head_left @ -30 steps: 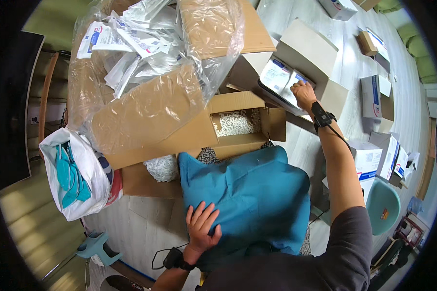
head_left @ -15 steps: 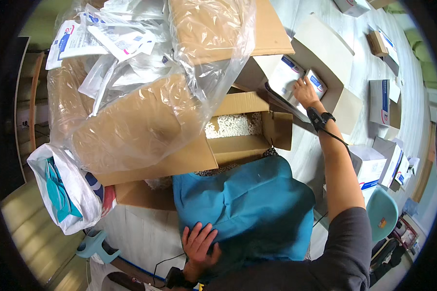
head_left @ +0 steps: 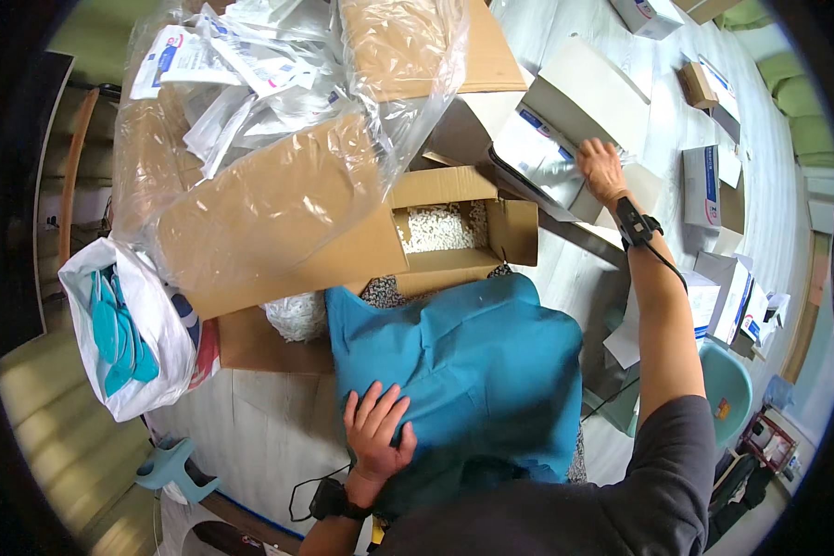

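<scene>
My left hand (head_left: 378,437) lies flat on a teal cloth (head_left: 491,371) spread over my lap, fingers apart and gripping nothing. Reaching far to the right, my right hand (head_left: 603,174) is at the right side of an open carton (head_left: 591,93) with pale inner flaps. Its fingers are bent and close together, and whatever is between them is hidden. Beside them in the carton lie flat white-and-blue packs (head_left: 535,148), partly blurred.
At left, a large cardboard box (head_left: 278,222) carries clear plastic and white packets (head_left: 195,63). An open box (head_left: 440,269) holds white pellets (head_left: 445,228). A white bag (head_left: 171,371) contains teal pieces. White-and-blue boxes (head_left: 701,185) and a teal stool (head_left: 725,389) stand at right.
My right hand has moved from the small white-and-blue pack in the carton to the carton's right side. My left hand stays on the cloth. The whole view has shifted slightly.
</scene>
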`<state>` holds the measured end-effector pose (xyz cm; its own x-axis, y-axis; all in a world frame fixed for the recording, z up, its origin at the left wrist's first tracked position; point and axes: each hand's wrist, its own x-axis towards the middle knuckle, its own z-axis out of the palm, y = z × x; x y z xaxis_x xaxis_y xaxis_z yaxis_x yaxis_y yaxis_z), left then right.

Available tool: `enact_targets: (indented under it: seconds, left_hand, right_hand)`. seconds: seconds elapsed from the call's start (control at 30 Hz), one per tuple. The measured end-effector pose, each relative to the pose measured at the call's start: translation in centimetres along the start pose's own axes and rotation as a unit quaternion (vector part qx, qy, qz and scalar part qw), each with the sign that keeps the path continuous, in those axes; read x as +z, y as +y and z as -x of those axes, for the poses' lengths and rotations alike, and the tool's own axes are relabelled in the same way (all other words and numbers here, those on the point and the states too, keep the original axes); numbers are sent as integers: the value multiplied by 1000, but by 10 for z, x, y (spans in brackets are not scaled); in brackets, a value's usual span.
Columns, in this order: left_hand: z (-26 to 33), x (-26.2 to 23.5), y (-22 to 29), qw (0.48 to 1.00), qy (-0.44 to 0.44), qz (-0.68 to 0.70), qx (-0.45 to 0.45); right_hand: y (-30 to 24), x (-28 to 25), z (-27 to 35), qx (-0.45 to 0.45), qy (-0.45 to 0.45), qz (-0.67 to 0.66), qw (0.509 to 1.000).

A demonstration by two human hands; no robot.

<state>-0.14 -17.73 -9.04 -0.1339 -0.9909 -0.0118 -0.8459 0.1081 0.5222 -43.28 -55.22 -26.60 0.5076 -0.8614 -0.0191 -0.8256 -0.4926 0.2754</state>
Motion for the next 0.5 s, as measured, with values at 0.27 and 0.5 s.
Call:
enact_targets:
  seconds: [0.27,0.5]
  left_hand:
    - [7,-5,30,997,-41,-23,68]
    - [60,62,96,905,-210,209,306]
  right_hand:
    - [1,-147,15,288,128,-279,907]
    - [-68,-289,85,81,-162,-720,670]
